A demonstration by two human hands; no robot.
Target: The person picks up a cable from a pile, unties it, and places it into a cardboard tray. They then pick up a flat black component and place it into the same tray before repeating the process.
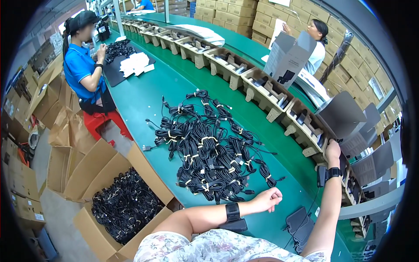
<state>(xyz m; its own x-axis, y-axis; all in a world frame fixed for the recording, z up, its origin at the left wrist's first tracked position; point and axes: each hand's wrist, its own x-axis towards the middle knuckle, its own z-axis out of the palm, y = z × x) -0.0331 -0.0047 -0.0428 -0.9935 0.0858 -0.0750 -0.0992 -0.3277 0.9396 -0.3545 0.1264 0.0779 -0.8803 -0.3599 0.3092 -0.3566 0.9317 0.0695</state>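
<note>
My right hand (pixel 333 151) reaches to the line of trays and is closed at the near end of a brown moulded-pulp tray (pixel 307 127); its fingertips are partly hidden. Dark parts lie inside that tray. My left hand (pixel 267 200) hovers over the green table by the near edge of a cable pile, its fingers curled with nothing visible in them. The pile consists of black cables (pixel 209 146), coiled and tied with pale bands. Both wrists wear black straps with a small device.
A row of similar trays (pixel 229 63) curves away along the green table (pixel 150 94). Below left stands an open carton (pixel 94 229) of bundled black cables. Grey printed boxes (pixel 286 59) stand beyond the trays. A co-worker in blue (pixel 80 65) handles small black parts; another person (pixel 315 52) is across the line.
</note>
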